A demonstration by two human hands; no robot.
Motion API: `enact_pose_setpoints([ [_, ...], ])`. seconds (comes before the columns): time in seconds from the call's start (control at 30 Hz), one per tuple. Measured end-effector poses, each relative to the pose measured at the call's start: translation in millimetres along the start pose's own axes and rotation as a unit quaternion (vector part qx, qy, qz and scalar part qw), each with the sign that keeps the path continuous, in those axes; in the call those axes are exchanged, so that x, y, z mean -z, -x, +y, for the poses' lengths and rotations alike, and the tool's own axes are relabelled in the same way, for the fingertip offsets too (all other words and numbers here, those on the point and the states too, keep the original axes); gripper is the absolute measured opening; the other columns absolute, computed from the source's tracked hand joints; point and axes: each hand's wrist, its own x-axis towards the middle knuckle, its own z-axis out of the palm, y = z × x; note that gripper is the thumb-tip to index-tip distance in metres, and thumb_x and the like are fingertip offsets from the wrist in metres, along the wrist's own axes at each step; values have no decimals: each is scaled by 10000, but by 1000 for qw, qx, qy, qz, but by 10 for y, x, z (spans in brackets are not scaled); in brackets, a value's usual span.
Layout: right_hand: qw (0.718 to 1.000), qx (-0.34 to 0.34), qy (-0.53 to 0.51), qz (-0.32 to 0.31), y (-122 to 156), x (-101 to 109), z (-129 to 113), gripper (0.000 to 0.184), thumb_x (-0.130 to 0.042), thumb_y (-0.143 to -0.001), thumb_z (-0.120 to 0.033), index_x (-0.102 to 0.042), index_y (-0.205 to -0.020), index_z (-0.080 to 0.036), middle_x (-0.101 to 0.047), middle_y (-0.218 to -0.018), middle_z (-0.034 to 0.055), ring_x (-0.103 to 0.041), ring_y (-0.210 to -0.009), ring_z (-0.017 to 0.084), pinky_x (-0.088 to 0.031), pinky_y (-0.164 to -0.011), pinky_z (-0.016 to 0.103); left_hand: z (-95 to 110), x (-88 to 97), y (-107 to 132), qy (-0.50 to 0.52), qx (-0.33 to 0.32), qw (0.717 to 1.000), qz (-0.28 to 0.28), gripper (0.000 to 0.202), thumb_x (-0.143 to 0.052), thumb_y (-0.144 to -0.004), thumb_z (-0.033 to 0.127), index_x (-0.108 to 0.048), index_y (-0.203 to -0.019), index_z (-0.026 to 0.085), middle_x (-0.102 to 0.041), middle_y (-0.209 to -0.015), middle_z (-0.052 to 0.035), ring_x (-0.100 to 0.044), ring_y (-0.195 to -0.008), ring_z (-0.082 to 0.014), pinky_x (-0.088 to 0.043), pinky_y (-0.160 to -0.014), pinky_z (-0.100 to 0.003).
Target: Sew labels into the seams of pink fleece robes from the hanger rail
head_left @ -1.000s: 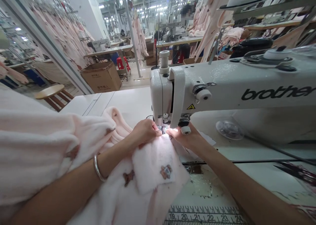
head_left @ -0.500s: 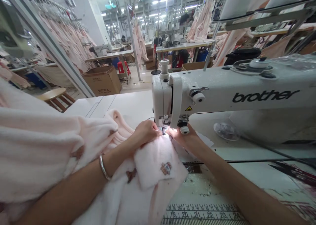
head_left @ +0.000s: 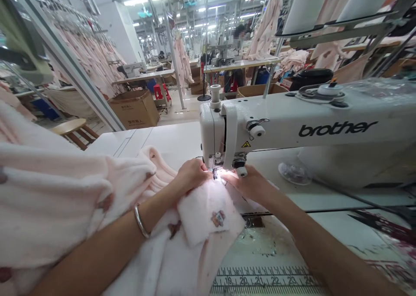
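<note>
- The squarish fleece panel [head_left: 203, 213] in front of you lies over the larger pale pink fleece garment [head_left: 48, 200], its top edge at the presser foot [head_left: 215, 174] and a brown bear motif [head_left: 218, 218] near its lower right corner.
- Your left hand [head_left: 191, 174] is just left of the foot, thumb and fingers pinched together on the panel's top edge.
- Your right hand [head_left: 251, 184] reaches in from the other side, fingertips beside the foot in the lamp's glare; whether they grip the cloth, I cannot tell.
- You wear a silver bangle [head_left: 140, 221] on your left wrist.
- Above your hands stands the head of the white Brother sewing machine [head_left: 276, 131], its arm running off to your right.
- The garment's bulk is heaped along your left, partly under your left forearm.
- Nearest you, a printed ruler strip [head_left: 260, 278] runs along the table edge, partly beneath your right forearm.
- Behind your right wrist, a clear round plastic item [head_left: 295, 173] rests on the machine bed.
- Beyond the table, to your left, are a wooden stool [head_left: 69, 126] and a cardboard box [head_left: 134, 109]; pink garments [head_left: 87, 44] hang behind them.
- Farther back, a co-worker [head_left: 239, 32] is at another machine.
</note>
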Motion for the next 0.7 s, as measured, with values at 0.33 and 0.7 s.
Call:
enact_pose_setpoints([
  [0.33, 953, 282, 80, 82, 584, -169, -203, 347, -372, -792, 53, -570, -1014, -125, -580, -1054, 113, -520, -871, 229, -495, -689, 358, -93, -42, -72, 12, -13, 1000, 4, 163, -534, -646, 307, -495, -565, 171, -462, -523, 24, -406, -526, -105, -244, -502, -226],
  [0.7, 974, 222, -10, 33, 576, -8, -51, 315, -359, -849, 6, -578, -951, -195, -610, -841, 35, -515, -834, 184, -459, -696, 299, -31, -77, 51, 22, 15, 999, 22, 184, -497, -683, 322, -494, -558, 187, -436, -483, 21, -390, -504, -124, -234, -502, -244],
])
